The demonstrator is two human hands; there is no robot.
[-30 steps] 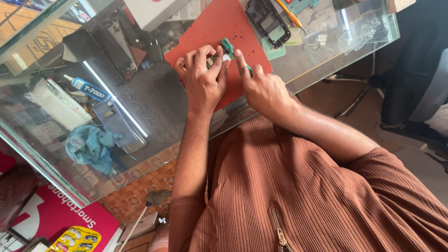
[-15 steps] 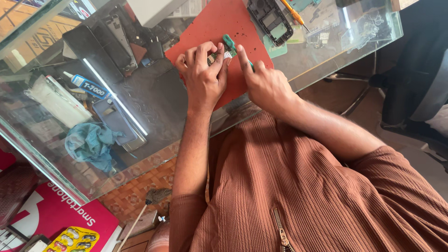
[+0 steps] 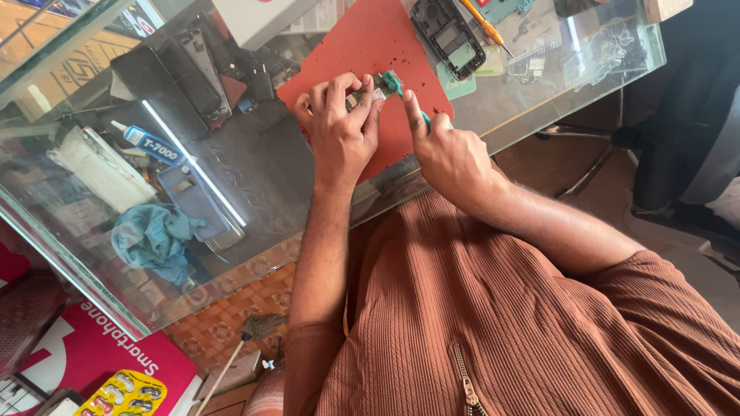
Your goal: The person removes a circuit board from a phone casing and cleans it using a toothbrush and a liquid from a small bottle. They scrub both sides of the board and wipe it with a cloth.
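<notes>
My left hand (image 3: 339, 127) grips a small circuit board (image 3: 368, 91) over a red work mat (image 3: 362, 38) on the glass counter. My right hand (image 3: 443, 150) pinches a green-handled tool (image 3: 397, 83) with its index finger stretched along it, the tip pressed against the board. Most of the board is hidden under my left fingers. Both forearms reach out from a brown ribbed shirt.
A black phone housing (image 3: 449, 36) lies beyond the mat, with an orange-handled screwdriver (image 3: 484, 23) beside it. A glue tube (image 3: 148, 142), a blue cloth (image 3: 154, 239) and a white packet (image 3: 100, 169) sit under the glass top (image 3: 254, 177). A chair base (image 3: 609, 146) stands at right.
Both hands stay on the board and tool with only small shifts; the view has drifted slightly.
</notes>
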